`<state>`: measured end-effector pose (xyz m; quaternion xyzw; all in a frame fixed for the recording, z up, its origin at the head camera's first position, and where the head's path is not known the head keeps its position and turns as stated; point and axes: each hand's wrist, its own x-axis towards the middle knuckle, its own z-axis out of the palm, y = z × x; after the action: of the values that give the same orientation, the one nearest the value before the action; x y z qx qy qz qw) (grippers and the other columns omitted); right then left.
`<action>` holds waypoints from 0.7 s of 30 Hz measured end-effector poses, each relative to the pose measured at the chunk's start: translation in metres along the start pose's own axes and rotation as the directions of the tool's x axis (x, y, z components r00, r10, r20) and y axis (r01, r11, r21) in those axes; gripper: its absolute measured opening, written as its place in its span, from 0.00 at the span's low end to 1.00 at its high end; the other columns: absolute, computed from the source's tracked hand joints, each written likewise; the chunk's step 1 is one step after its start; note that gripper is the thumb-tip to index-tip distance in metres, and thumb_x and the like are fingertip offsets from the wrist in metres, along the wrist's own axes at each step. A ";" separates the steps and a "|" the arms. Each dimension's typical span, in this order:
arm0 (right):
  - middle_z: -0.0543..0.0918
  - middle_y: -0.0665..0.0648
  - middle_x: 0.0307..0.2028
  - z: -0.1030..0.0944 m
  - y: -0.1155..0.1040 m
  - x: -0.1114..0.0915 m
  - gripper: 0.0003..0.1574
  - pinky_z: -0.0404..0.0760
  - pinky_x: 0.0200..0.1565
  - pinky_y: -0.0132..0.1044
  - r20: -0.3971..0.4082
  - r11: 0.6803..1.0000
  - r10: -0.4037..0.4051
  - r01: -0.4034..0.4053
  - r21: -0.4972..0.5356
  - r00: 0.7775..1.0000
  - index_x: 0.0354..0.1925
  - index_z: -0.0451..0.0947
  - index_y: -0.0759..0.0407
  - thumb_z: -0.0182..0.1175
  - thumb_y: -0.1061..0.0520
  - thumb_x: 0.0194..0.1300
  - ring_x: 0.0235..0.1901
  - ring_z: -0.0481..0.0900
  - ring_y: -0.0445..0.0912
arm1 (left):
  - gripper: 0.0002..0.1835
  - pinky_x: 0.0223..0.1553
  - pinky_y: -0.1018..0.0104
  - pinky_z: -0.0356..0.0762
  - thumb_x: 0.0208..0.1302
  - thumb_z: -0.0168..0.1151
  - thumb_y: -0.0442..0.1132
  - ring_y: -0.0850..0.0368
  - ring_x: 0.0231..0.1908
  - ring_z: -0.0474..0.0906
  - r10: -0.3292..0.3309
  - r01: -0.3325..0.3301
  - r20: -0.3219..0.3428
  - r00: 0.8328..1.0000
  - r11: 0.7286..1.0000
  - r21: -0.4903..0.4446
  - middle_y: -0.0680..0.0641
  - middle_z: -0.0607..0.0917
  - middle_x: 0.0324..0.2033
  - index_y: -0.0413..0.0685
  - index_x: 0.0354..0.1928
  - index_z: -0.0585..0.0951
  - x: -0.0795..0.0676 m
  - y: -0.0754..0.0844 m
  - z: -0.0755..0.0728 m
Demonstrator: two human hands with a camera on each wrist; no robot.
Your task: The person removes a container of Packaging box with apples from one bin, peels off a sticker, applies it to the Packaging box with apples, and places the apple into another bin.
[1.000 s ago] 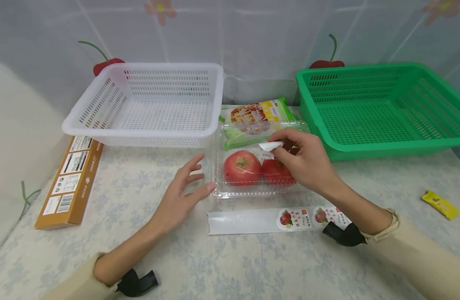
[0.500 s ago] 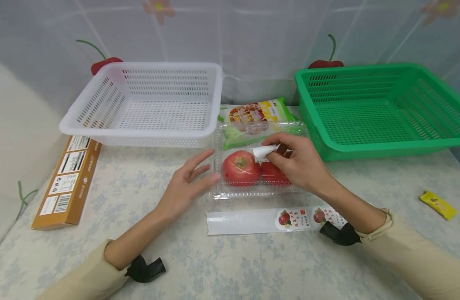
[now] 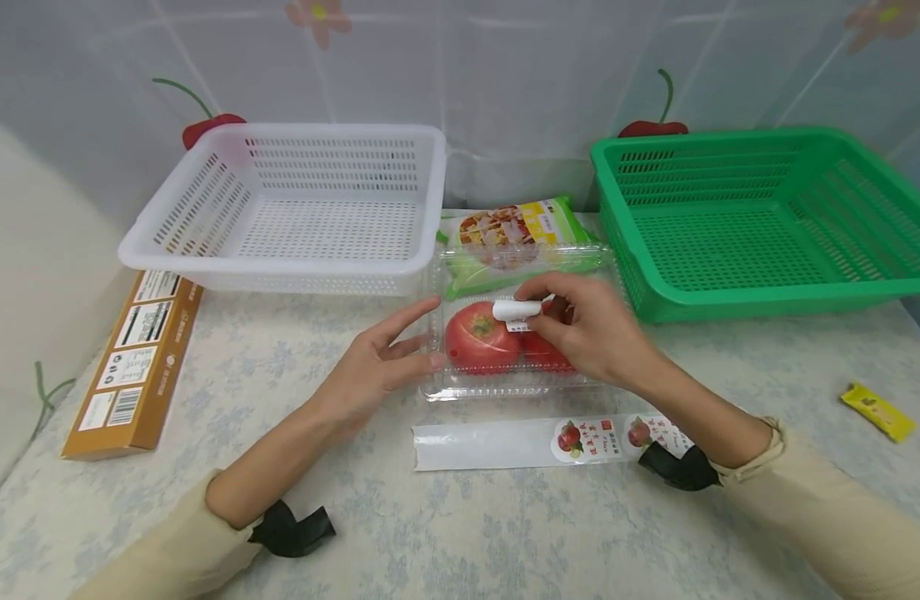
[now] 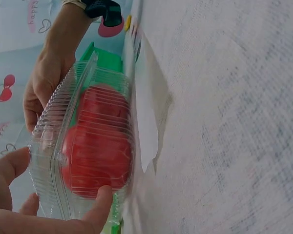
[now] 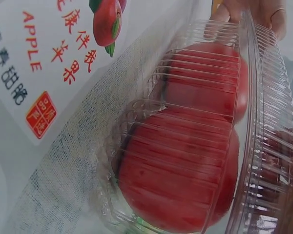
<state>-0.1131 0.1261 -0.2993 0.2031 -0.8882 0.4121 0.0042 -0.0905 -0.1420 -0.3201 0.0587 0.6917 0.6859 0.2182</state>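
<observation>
Curled white sticker (image 3: pixel 517 311) pinched by right hand (image 3: pixel 593 327), held at hand's 9 o'clock, over the apples (image 3: pixel 481 337) in the clear clamshell (image 3: pixel 505 391). Clamshell's 9 o'clock edge is touched by left hand (image 3: pixel 377 364), fingers spread. Label strip (image 3: pixel 475 444) is laid at clamshell's 6 o'clock.

In the head view, my left forearm (image 3: pixel 268 467) slants up from the lower left and my right forearm (image 3: pixel 707 417) from the lower right, both converging ahead of me. My left hand (image 3: pixel 366 371) reaches out with fingers loosely extended, thumb (image 3: pixel 418 367) apart from the index finger (image 3: pixel 407 319). My right hand (image 3: pixel 595 329) points leftward, thumb and index finger bent into a pinch.
</observation>
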 end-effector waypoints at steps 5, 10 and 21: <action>0.83 0.56 0.37 0.000 -0.001 -0.001 0.18 0.77 0.30 0.37 0.006 1.000 -0.005 0.005 -0.013 1.000 0.50 0.80 0.63 0.65 0.70 0.61 0.28 0.75 0.48 | 0.38 0.61 0.52 0.70 0.62 0.67 0.33 0.50 0.69 0.62 -0.017 0.017 0.016 1.000 1.000 0.014 0.57 0.59 0.73 0.58 0.73 0.65 0.001 0.002 -0.002; 0.80 0.57 0.42 0.000 -0.001 -0.002 0.24 0.75 0.29 0.36 -0.026 0.999 -0.031 0.030 -0.034 0.999 0.55 0.74 0.64 0.64 0.72 0.60 0.30 0.73 0.47 | 0.38 0.61 0.53 0.71 0.62 0.67 0.32 0.50 0.68 0.64 -0.008 0.008 0.028 1.000 1.000 0.017 0.56 0.58 0.73 0.58 0.73 0.66 0.002 0.002 -0.003; 0.74 0.58 0.39 0.003 0.000 -0.003 0.13 0.73 0.34 0.41 -0.109 0.990 -0.118 0.109 -0.092 0.987 0.30 0.71 0.61 0.57 0.77 0.58 0.35 0.72 0.50 | 0.38 0.60 0.53 0.72 0.62 0.67 0.32 0.48 0.68 0.64 -0.014 0.013 0.023 1.000 0.999 0.031 0.53 0.57 0.74 0.59 0.73 0.66 0.003 0.002 -0.004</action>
<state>-0.1101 0.1247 -0.3016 0.2292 -0.8905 0.3834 0.0871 -0.0948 -0.1446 -0.3189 0.0655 0.6998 0.6731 0.2300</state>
